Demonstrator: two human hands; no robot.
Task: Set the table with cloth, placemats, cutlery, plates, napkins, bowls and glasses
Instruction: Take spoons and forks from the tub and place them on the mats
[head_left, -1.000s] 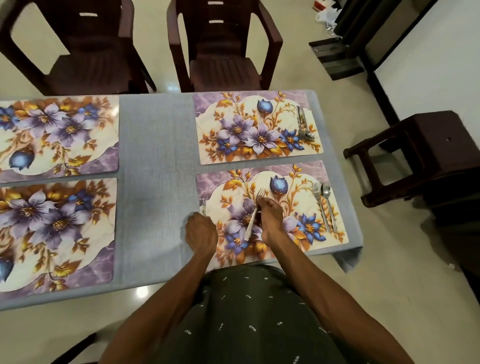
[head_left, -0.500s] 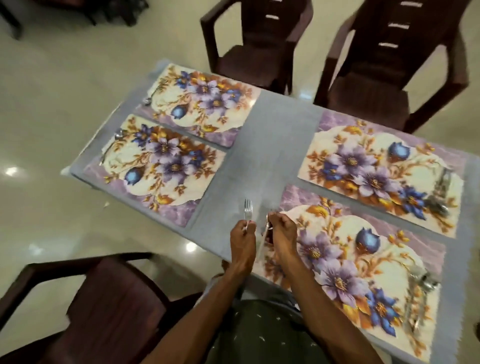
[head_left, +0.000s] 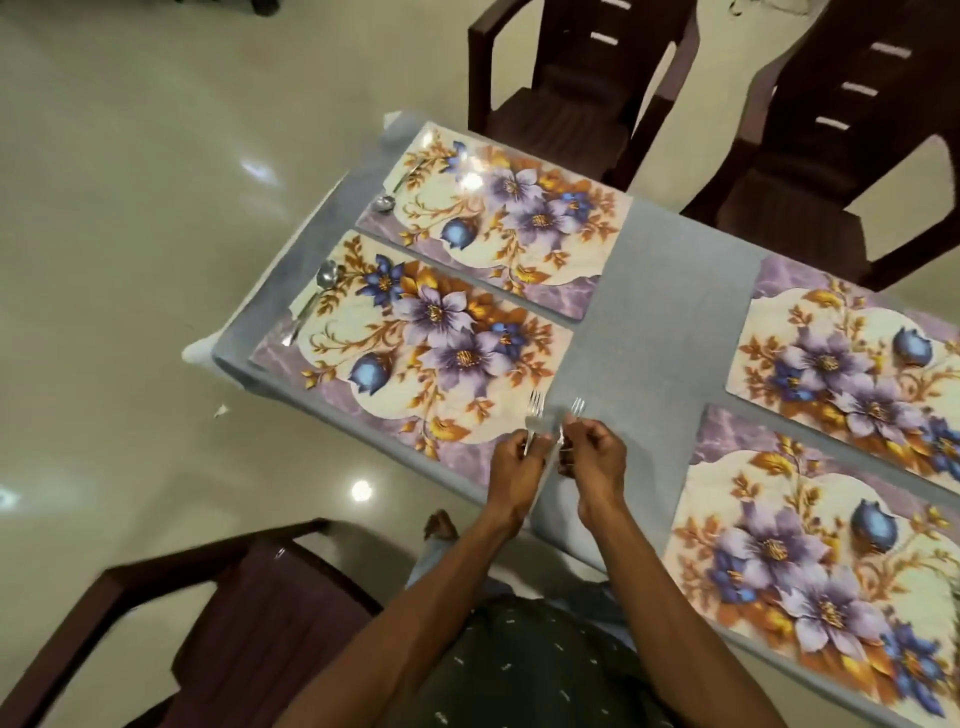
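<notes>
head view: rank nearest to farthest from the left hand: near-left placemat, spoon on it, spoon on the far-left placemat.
From the left hand:
1. Near-left placemat, just beyond the hand.
2. Its spoon, at that placemat's outer end.
3. Far-left placemat's spoon, farther back by the table corner.

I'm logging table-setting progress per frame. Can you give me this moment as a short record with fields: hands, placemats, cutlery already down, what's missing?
left hand: grips a fork, tines up
right hand: grips a second fork
tablecloth: grey, spread on the table
placemats: four floral ones in view
near left placemat: spoon at its outer edge
far left placemat: spoon at its outer edge
missing in view: plates, napkins, bowls, glasses
</notes>
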